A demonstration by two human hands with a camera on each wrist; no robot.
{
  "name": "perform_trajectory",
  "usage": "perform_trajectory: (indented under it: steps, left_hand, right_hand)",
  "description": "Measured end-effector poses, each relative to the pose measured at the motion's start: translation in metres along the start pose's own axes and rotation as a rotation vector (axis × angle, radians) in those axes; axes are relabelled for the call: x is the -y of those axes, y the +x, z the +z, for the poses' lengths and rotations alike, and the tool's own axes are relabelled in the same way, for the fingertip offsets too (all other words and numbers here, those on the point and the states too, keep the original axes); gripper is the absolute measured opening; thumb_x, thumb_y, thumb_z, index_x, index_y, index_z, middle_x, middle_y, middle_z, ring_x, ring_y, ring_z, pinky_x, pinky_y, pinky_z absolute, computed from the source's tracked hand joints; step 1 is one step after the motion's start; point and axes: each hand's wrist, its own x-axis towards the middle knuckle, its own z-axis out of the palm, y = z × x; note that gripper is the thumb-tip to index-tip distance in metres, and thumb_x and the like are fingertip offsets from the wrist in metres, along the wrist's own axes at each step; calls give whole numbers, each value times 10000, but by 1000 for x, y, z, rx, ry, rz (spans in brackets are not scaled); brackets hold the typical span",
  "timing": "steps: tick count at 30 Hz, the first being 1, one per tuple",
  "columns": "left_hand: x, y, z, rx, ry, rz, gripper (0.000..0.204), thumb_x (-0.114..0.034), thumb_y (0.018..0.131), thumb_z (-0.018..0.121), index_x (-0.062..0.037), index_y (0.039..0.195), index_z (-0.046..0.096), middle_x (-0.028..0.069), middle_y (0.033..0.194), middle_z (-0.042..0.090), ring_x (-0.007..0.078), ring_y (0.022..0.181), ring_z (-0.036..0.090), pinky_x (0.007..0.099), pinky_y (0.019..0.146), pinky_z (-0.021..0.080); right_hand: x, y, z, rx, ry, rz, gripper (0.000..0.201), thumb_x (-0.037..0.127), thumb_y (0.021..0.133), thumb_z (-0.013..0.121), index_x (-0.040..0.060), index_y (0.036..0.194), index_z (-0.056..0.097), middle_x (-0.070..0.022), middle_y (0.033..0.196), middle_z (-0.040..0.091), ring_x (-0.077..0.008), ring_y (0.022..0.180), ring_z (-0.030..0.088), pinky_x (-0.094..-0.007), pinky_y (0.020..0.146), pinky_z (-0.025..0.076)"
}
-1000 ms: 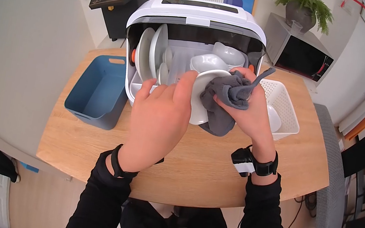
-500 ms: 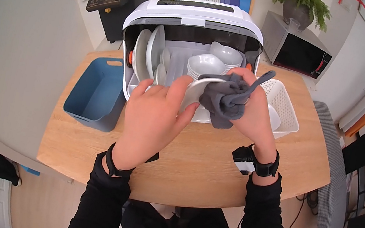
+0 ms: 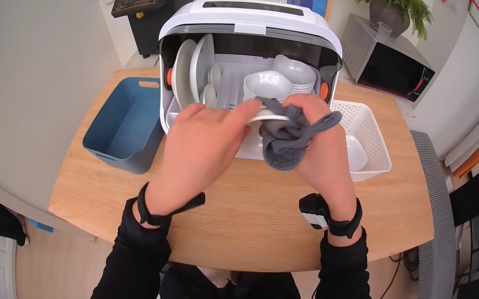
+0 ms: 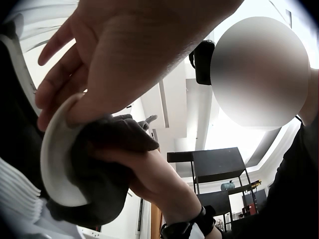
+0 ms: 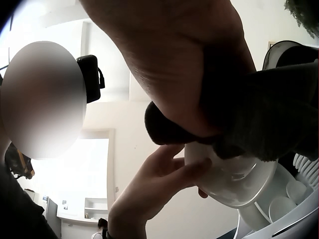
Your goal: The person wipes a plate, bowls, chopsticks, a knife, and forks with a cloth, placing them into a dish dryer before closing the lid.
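Observation:
My left hand pinches the rim of a white bowl, thumb on the inside and fingers behind it in the left wrist view. A dark grey cloth is bunched in my right hand, which grips the bowl's other side through it. In the head view the bowl is tipped so that its rim shows nearly edge-on, with much of it hidden behind the cloth and my fingers. Both hands are just in front of an open white dish cabinet.
Inside the cabinet, upright plates stand at the left and stacked bowls at the right. A blue bin is to its left. To the right, a white perforated basket holds a white dish. All rest on a wooden table.
The bowl has tipped from showing its face to nearly edge-on. My left fingers, spread half a second ago, have closed on its rim. The cloth has shifted with my right hand.

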Motion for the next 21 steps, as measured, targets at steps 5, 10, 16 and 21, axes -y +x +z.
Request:
perform_trajectory:
  steps: [5, 10, 16, 21]
  left_hand:
    - [21, 5, -6, 289, -681, -367, 298, -293, 980, 583, -36, 1127, 618, 64, 805, 707, 160, 756, 642, 284, 728, 490]
    - [42, 10, 22, 386, -1016, -506, 650, -539, 1041, 333, 21, 1041, 664, 88, 791, 702, 157, 755, 616, 281, 742, 482]
    - [37, 16, 36, 560, -1342, -608, 601, -499, 1053, 337, -2, 1189, 646, 79, 958, 713, 140, 879, 654, 294, 832, 508]
    - [32, 15, 44, 425, -1657, -839, 499, -438, 1048, 416, -23, 1237, 617, 54, 1111, 686, 132, 971, 671, 301, 876, 531]
  right_hand:
    - [-22, 5, -14, -101, 241, 152, 487, 27, 705, 805, 80, 1115, 549, -29, 1007, 613, -137, 918, 613, -271, 842, 479]
    - [-33, 11, -4, -194, 267, -195, 448, 12, 687, 804, 86, 1037, 533, -77, 1094, 592, -193, 1001, 586, -304, 886, 463]
    - [-24, 11, 0, -111, 309, -405, 380, 11, 687, 785, 100, 985, 568, -80, 1088, 594, -268, 1013, 578, -337, 909, 453]
    - [-27, 14, -10, -52, 220, -349, 409, -10, 662, 777, 90, 1002, 572, -87, 1091, 595, -280, 1024, 581, -346, 922, 455]
